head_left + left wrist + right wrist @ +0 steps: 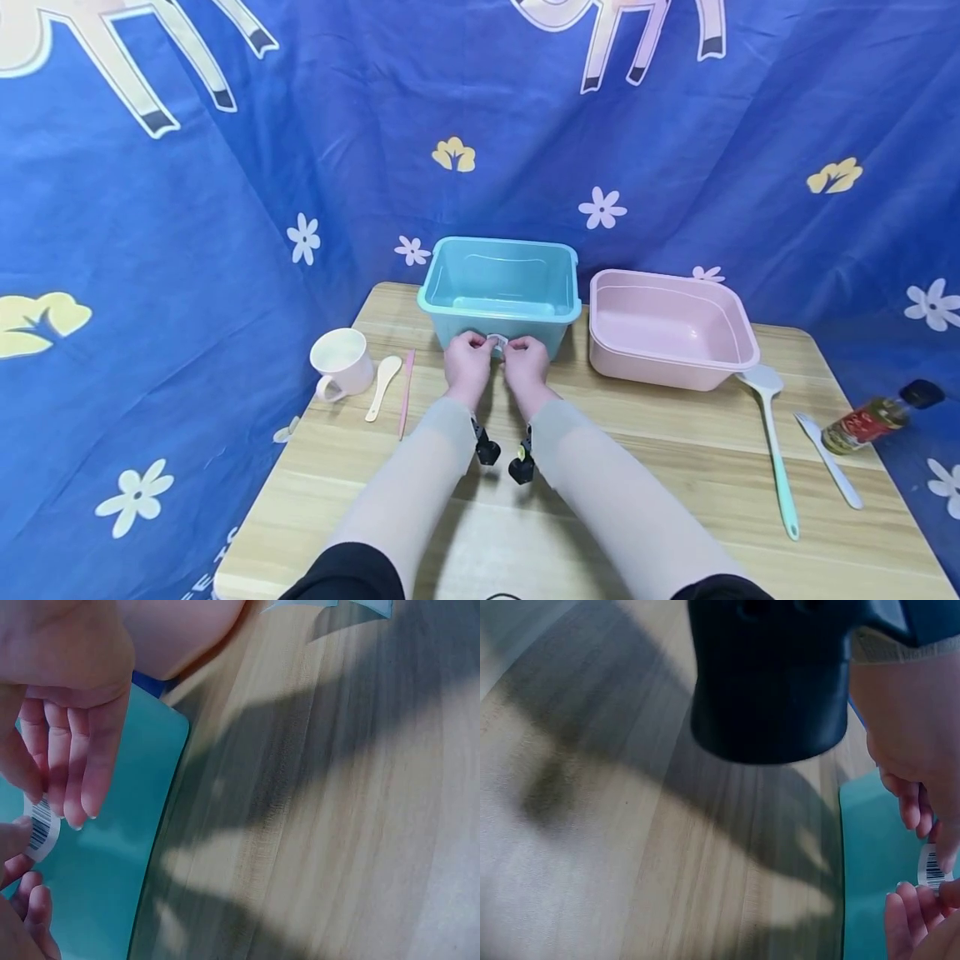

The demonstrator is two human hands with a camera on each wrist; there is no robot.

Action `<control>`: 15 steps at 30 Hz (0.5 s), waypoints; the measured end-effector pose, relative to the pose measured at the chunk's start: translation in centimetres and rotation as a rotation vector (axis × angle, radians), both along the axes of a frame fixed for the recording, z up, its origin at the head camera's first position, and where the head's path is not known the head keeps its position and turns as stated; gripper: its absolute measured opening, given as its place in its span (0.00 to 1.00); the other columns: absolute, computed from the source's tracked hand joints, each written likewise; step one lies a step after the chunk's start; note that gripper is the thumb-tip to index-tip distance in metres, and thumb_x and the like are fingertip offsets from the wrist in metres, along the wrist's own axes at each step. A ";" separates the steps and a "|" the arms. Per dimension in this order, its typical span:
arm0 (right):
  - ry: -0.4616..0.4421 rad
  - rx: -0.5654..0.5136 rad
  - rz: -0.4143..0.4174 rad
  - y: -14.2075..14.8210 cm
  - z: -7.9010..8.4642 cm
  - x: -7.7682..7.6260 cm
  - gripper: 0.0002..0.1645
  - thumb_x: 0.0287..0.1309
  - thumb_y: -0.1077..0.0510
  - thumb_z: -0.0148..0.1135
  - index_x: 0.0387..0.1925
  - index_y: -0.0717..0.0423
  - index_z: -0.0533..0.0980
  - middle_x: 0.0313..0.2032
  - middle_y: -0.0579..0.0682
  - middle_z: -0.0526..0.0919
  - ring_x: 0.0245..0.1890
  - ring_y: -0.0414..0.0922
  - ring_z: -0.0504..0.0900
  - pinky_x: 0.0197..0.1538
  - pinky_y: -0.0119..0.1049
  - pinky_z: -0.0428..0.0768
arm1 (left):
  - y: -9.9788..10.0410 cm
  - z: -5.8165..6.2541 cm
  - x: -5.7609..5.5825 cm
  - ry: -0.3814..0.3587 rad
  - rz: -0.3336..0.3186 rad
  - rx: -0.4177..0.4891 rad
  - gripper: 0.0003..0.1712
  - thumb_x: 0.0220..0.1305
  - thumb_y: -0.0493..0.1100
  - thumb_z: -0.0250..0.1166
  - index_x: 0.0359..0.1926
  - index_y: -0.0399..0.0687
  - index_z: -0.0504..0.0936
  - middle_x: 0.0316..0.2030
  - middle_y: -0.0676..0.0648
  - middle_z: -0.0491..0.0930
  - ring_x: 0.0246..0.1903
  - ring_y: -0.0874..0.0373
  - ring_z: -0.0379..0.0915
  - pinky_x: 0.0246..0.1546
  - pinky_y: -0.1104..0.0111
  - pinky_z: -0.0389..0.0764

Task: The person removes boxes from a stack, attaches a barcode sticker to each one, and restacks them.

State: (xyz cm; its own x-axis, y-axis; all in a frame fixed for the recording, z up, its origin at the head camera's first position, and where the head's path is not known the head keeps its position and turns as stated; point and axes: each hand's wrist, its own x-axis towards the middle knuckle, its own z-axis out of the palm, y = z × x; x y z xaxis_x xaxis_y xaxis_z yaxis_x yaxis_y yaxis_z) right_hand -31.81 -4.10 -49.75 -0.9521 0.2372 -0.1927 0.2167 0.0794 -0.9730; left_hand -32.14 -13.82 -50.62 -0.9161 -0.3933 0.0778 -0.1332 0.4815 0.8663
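A light blue plastic bin (498, 315) stands toward the back of the wooden table. A white barcode label (43, 829) is on its front wall, its edge curving away in the head view. My left hand (467, 362) pinches one edge of the label between thumb and finger. On the opposite side of the label, my right hand (527, 367) pinches with its thumb and fingertip, the other fingers resting near the wall. Both wrist views show the fingertips of the two hands close together around the label.
A pink bin (675, 360) stands right of the blue one. At left are a white mug (342, 362), a spoon (384, 387) and a pink stick (407, 393). Farther right lie a spatula (772, 442), a pale fork (828, 460) and a tilted bottle (870, 423).
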 end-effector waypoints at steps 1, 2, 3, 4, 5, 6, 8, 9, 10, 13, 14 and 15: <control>0.001 -0.001 -0.005 0.0 0.0 0.0 0.03 0.63 0.65 0.62 0.33 0.62 0.79 0.32 0.62 0.84 0.37 0.61 0.84 0.29 0.35 0.80 | 0.0 0.0 0.0 0.001 0.005 -0.009 0.12 0.60 0.48 0.72 0.26 0.48 0.82 0.25 0.50 0.79 0.30 0.53 0.73 0.33 0.61 0.73; 0.003 -0.002 -0.009 0.0 -0.1 -0.1 0.03 0.63 0.65 0.62 0.33 0.62 0.79 0.31 0.61 0.84 0.37 0.61 0.84 0.29 0.35 0.80 | 0.0 0.0 -0.1 0.002 0.010 -0.014 0.12 0.60 0.48 0.72 0.26 0.48 0.82 0.25 0.50 0.78 0.30 0.52 0.73 0.33 0.61 0.73; 0.003 -0.003 -0.013 0.0 -0.1 -0.1 0.03 0.63 0.65 0.62 0.33 0.62 0.79 0.31 0.60 0.83 0.37 0.61 0.84 0.29 0.35 0.80 | 0.0 -0.1 -0.1 0.002 0.014 -0.019 0.12 0.60 0.49 0.72 0.25 0.48 0.82 0.24 0.50 0.78 0.30 0.52 0.73 0.34 0.61 0.73; 0.003 -0.004 -0.015 0.0 -0.1 -0.2 0.03 0.63 0.65 0.62 0.33 0.63 0.79 0.30 0.59 0.83 0.37 0.62 0.84 0.29 0.35 0.80 | 0.0 -0.1 -0.1 0.002 0.017 -0.023 0.13 0.59 0.49 0.72 0.25 0.48 0.82 0.24 0.50 0.78 0.30 0.52 0.74 0.34 0.61 0.73; 0.003 0.000 -0.016 0.0 -0.2 -0.2 0.03 0.63 0.65 0.62 0.34 0.63 0.79 0.29 0.58 0.83 0.37 0.62 0.84 0.29 0.35 0.80 | 0.0 -0.2 -0.1 0.001 0.020 -0.024 0.13 0.59 0.49 0.72 0.25 0.48 0.82 0.24 0.50 0.78 0.30 0.52 0.74 0.34 0.60 0.73; 0.003 0.000 -0.017 -0.1 -0.2 -0.2 0.03 0.63 0.65 0.62 0.34 0.63 0.79 0.28 0.58 0.83 0.37 0.62 0.84 0.29 0.35 0.79 | 0.0 -0.2 -0.2 -0.001 0.022 -0.024 0.13 0.59 0.50 0.72 0.25 0.48 0.82 0.24 0.51 0.78 0.30 0.52 0.74 0.34 0.60 0.73; 0.000 0.001 -0.017 -0.1 -0.3 -0.3 0.03 0.63 0.65 0.62 0.34 0.63 0.79 0.29 0.58 0.83 0.36 0.61 0.84 0.29 0.34 0.79 | 0.0 -0.3 -0.3 -0.005 0.025 -0.023 0.14 0.59 0.51 0.72 0.25 0.49 0.82 0.24 0.51 0.79 0.30 0.52 0.74 0.33 0.61 0.73; -0.004 -0.001 -0.016 -0.1 -0.3 -0.4 0.03 0.63 0.65 0.62 0.34 0.63 0.79 0.29 0.59 0.83 0.36 0.61 0.85 0.29 0.35 0.79 | 0.0 -0.4 -0.3 -0.006 0.026 -0.023 0.14 0.59 0.51 0.72 0.25 0.49 0.82 0.24 0.51 0.79 0.30 0.52 0.74 0.33 0.61 0.73; -0.006 -0.001 -0.016 -0.1 -0.3 -0.5 0.03 0.63 0.65 0.62 0.34 0.63 0.79 0.30 0.59 0.83 0.37 0.61 0.84 0.29 0.34 0.79 | 0.0 -0.4 -0.4 -0.008 0.028 -0.021 0.14 0.59 0.51 0.72 0.25 0.49 0.82 0.24 0.51 0.79 0.30 0.52 0.74 0.33 0.61 0.73; -0.011 -0.014 -0.014 -0.1 -0.2 -0.6 0.04 0.63 0.65 0.62 0.36 0.64 0.79 0.33 0.63 0.84 0.37 0.62 0.84 0.29 0.34 0.80 | 0.0 -0.4 -0.5 -0.011 0.031 -0.021 0.15 0.59 0.52 0.72 0.25 0.49 0.81 0.24 0.51 0.79 0.30 0.52 0.74 0.33 0.61 0.73; -0.014 -0.020 -0.014 -0.1 -0.2 -0.6 0.04 0.63 0.65 0.62 0.37 0.65 0.79 0.34 0.64 0.84 0.38 0.62 0.84 0.29 0.34 0.80 | 0.0 -0.4 -0.5 -0.012 0.032 -0.020 0.15 0.59 0.52 0.72 0.25 0.49 0.81 0.24 0.51 0.79 0.30 0.52 0.74 0.33 0.61 0.73; -0.016 -0.027 -0.016 -0.1 -0.1 -0.6 0.05 0.63 0.65 0.62 0.38 0.65 0.79 0.34 0.64 0.84 0.38 0.62 0.84 0.28 0.34 0.80 | 0.0 -0.4 -0.5 -0.012 0.034 -0.021 0.15 0.59 0.52 0.72 0.25 0.49 0.81 0.24 0.51 0.79 0.30 0.52 0.74 0.34 0.61 0.73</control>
